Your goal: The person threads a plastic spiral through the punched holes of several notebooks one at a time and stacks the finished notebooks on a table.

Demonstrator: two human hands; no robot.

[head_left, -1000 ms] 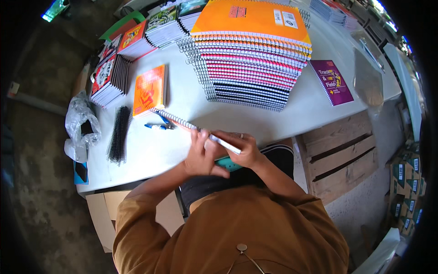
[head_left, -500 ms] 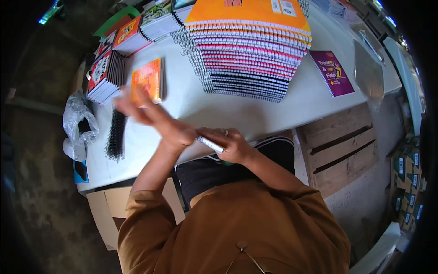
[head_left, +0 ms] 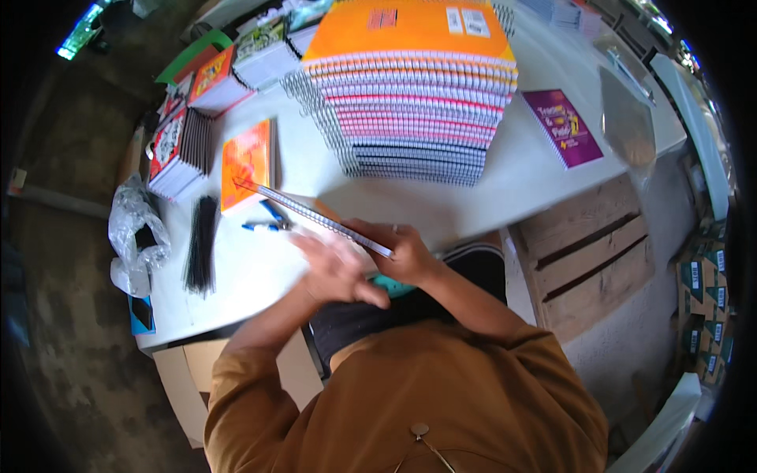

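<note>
Binding step: right hand grips a spiral notebook edge-on while the blurred left hand, fingers unreadable, likely must next steady its coil.

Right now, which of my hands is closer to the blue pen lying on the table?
Left. Your left hand is just to the right of the blue pen, blurred. Your right hand is farther right, gripping the spiral notebook.
</note>
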